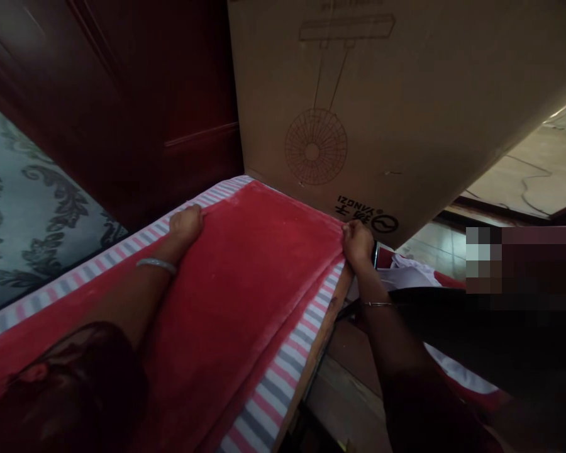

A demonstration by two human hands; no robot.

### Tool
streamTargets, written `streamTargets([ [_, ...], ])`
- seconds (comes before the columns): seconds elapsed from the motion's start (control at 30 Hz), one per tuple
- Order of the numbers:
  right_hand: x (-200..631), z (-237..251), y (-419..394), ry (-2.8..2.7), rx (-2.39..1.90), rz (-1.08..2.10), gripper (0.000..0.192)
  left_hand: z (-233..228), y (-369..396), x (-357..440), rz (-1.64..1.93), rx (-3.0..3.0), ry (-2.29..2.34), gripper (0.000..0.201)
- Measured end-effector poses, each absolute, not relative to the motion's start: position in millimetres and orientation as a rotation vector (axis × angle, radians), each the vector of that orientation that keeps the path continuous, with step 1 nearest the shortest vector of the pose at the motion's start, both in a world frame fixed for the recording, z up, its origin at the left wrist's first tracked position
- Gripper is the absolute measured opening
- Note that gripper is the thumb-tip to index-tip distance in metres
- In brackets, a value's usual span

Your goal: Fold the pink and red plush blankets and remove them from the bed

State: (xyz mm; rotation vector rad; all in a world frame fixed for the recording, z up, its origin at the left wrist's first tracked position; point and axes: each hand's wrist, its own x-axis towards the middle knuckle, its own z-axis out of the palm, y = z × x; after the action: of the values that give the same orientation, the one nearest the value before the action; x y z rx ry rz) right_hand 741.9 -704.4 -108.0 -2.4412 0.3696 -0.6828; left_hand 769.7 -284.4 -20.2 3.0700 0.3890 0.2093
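Note:
A red plush cloth (245, 277) lies folded in layers on a long narrow table. Beneath it, a cover with pink, grey and white stripes (283, 365) shows along both sides. At the far left edge of the red cloth, my left hand (187, 223) is closed in a fist on the fabric. My right hand (357, 244) pinches the cloth's far right corner at the table's edge. Between the two hands the cloth lies fairly flat. The fingertips of both hands are partly hidden.
A large cardboard box (405, 94) with a fan drawing stands against the table's far end. On the left are a dark red panel (170, 75) and a patterned wall (42, 220). White and red fabric (410, 270) lies right of the wooden table edge (306, 377).

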Motion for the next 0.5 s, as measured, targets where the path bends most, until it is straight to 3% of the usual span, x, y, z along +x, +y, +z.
streamTargets([
  [0.23, 740, -103, -702, 0.393, -2.503, -0.627, 0.024, -6, -265, 765, -0.022, 3.039, 0.322, 0.041],
  [0.5, 740, -104, -705, 0.404, -2.537, -0.593, 0.028, 2, -221, 700, -0.191, 3.047, 0.332, 0.046],
])
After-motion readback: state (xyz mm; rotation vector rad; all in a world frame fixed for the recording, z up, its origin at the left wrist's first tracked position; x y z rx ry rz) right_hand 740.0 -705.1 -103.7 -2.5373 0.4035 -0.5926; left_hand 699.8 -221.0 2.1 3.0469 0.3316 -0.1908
